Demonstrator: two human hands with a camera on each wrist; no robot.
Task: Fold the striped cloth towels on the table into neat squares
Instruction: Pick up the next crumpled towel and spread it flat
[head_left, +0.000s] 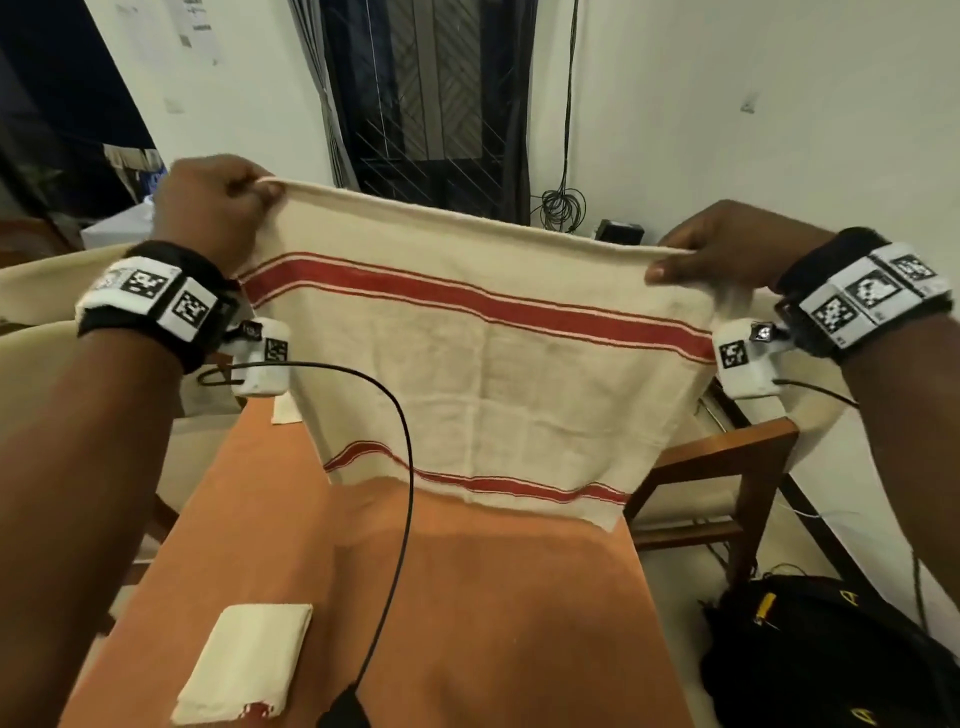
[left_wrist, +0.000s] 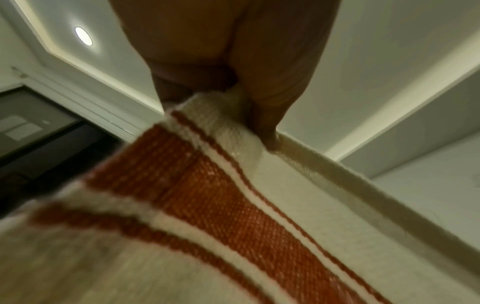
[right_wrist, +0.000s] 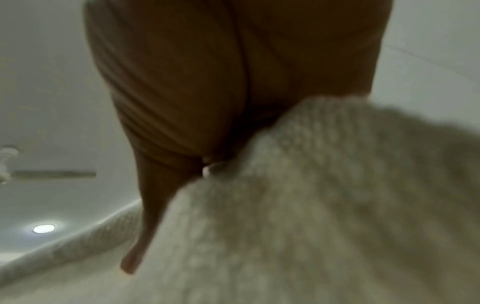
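A cream towel with red stripes (head_left: 483, 364) hangs spread out in the air above the orange-covered table (head_left: 467, 597). My left hand (head_left: 218, 202) pinches its top left corner and my right hand (head_left: 722, 249) pinches its top right corner. The towel's bottom edge just reaches the table top. The left wrist view shows my fingers (left_wrist: 262, 98) clamped on the hem beside the red stripe of the towel (left_wrist: 221, 195). In the right wrist view my fingers (right_wrist: 182, 102) grip bunched cream cloth (right_wrist: 311, 205). A folded towel (head_left: 244, 660) lies at the table's near left.
A wooden chair (head_left: 727, 467) stands right of the table, with a black backpack (head_left: 831, 649) on the floor near it. More cream cloth (head_left: 41, 291) lies draped at the left. A black cable (head_left: 402, 467) from my left wrist hangs over the table. A dark window is behind.
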